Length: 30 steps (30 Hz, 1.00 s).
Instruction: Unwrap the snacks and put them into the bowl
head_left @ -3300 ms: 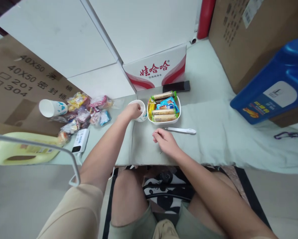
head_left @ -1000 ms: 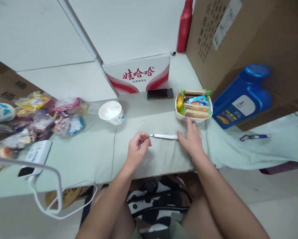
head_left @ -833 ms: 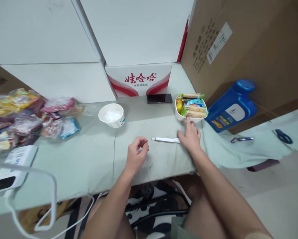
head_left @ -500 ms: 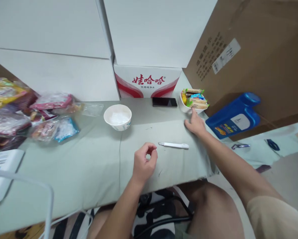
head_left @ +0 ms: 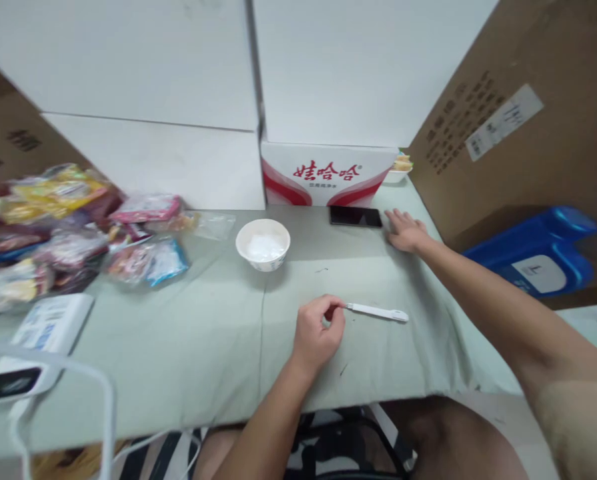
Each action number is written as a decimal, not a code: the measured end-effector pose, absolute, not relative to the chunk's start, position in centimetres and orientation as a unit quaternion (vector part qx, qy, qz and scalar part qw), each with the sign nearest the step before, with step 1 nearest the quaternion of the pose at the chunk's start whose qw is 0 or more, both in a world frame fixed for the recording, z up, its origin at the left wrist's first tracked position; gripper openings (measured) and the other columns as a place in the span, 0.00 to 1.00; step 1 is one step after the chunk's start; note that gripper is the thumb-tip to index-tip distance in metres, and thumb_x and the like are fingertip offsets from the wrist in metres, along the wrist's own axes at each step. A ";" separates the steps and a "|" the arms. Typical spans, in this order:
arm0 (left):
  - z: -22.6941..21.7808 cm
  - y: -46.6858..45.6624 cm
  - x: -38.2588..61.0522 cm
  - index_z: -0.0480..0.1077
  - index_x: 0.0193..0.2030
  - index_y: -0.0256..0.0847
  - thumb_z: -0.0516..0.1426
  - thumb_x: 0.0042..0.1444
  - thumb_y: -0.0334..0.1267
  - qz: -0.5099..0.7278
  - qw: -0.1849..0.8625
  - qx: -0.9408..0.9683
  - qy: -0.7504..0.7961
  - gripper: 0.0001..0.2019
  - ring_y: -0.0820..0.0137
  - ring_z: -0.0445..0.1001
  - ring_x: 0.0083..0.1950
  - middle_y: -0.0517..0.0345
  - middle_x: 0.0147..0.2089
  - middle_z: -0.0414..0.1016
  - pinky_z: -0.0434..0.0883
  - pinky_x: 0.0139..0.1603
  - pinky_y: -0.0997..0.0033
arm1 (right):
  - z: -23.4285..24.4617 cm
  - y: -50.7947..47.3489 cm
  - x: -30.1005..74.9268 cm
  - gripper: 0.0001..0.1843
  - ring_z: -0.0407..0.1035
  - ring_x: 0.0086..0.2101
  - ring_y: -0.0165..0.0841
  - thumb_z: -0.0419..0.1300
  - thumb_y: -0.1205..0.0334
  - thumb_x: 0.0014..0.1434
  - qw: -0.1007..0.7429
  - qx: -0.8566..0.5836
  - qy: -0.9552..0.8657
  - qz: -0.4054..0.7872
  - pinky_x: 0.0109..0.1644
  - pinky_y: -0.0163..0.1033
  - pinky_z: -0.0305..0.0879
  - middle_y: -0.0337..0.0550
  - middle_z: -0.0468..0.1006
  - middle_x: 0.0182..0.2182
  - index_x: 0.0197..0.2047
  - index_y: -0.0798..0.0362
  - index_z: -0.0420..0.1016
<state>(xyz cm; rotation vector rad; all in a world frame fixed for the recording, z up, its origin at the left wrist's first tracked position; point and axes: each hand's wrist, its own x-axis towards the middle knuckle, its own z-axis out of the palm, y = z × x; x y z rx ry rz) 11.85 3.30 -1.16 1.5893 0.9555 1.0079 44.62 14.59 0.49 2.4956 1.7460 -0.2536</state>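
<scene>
My right hand (head_left: 406, 231) lies with its fingers spread on the cloth-covered table, just right of a black phone (head_left: 355, 216). Behind it, a white bowl (head_left: 396, 176) of wrapped snacks is partly hidden by the corner of the white and red carton (head_left: 328, 175). My left hand (head_left: 320, 331) rests on the table with fingers curled and thumb and forefinger nearly meeting; nothing shows between them. Its fingertips are at the tip of a slim white knife (head_left: 378, 312) lying flat. Farther left stands a round patterned bowl (head_left: 263, 245) with something whitish and translucent inside.
Several plastic-wrapped packets (head_left: 73, 227) are heaped at the left. A white device (head_left: 43, 340) with a cable lies in front of them. A blue bottle (head_left: 533, 257) leans by a large brown cardboard box (head_left: 543, 153) on the right. White boxes (head_left: 153, 160) line the back.
The snack bowl has gone back beside the carton, and my right hand has left it and spread out near the phone. My left hand stays curled near the knife. The view has shifted left.
</scene>
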 end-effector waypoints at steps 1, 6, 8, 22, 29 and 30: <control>-1.1 3.1 11.8 0.74 0.31 0.41 0.53 0.55 0.33 0.417 0.492 0.657 0.391 0.08 0.72 0.70 0.27 0.60 0.25 0.73 0.68 0.32 0.72 | 0.7 13.1 44.5 0.40 0.43 0.71 0.54 0.53 0.63 0.62 0.038 0.816 0.573 -0.068 0.71 0.64 0.45 0.61 0.47 0.74 0.75 0.59 0.48; -0.8 2.2 10.2 0.80 0.33 0.42 0.55 0.54 0.34 0.405 0.483 0.660 0.408 0.10 0.70 0.74 0.30 0.56 0.31 0.81 0.72 0.36 0.71 | 2.8 8.6 44.1 0.32 0.55 0.68 0.57 0.56 0.62 0.59 -0.041 0.782 0.622 0.008 0.67 0.59 0.57 0.76 0.60 0.66 0.66 0.64 0.64; -0.7 1.8 9.1 0.81 0.35 0.42 0.57 0.54 0.34 0.390 0.489 0.660 0.416 0.10 0.70 0.76 0.31 0.56 0.31 0.82 0.73 0.38 0.72 | 4.0 8.5 42.2 0.31 0.56 0.68 0.53 0.58 0.61 0.58 -0.074 0.746 0.662 0.013 0.67 0.56 0.58 0.71 0.61 0.66 0.64 0.56 0.67; 0.3 1.8 1.4 0.80 0.42 0.47 0.55 0.56 0.40 0.277 0.441 0.697 0.493 0.13 0.63 0.79 0.41 0.56 0.46 0.82 0.75 0.48 0.61 | 7.6 15.8 3.8 0.27 0.61 0.65 0.45 0.53 0.66 0.59 -0.081 0.326 0.942 -0.018 0.65 0.56 0.62 0.51 0.65 0.67 0.62 0.53 0.67; 1.1 2.6 -1.7 0.78 0.45 0.46 0.54 0.58 0.42 0.269 0.461 0.681 0.501 0.13 0.63 0.79 0.43 0.56 0.46 0.82 0.74 0.45 0.65 | 6.1 21.9 -11.5 0.25 0.69 0.56 0.43 0.50 0.72 0.61 -0.052 0.308 0.950 -0.011 0.58 0.46 0.66 0.54 0.72 0.60 0.61 0.56 0.69; 1.1 2.7 -2.2 0.77 0.46 0.46 0.54 0.58 0.43 0.262 0.459 0.684 0.503 0.15 0.61 0.80 0.45 0.55 0.47 0.82 0.75 0.46 0.65 | 5.9 22.9 -13.2 0.25 0.69 0.56 0.43 0.49 0.73 0.61 -0.049 0.325 0.944 -0.001 0.57 0.45 0.66 0.54 0.73 0.59 0.60 0.56 0.69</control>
